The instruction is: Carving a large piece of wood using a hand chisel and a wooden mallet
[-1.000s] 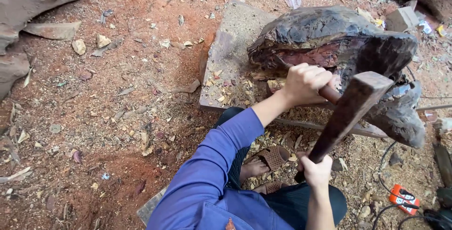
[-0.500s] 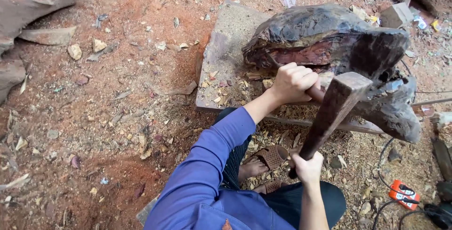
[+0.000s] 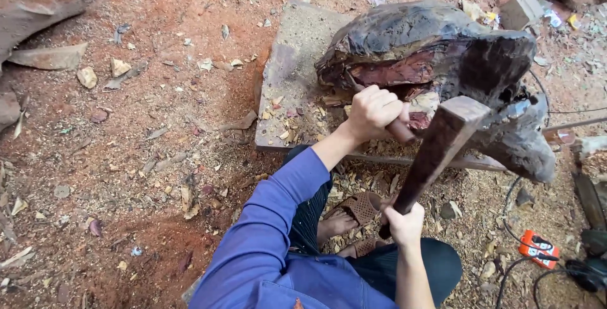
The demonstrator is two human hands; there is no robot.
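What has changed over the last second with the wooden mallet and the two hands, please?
The dark wooden mallet has swung a little down and left, its head closing on the chisel's wooden handle. The right hand keeps its grip on the mallet's shaft; the left hand stays clamped on the chisel against the dark carved wood block.
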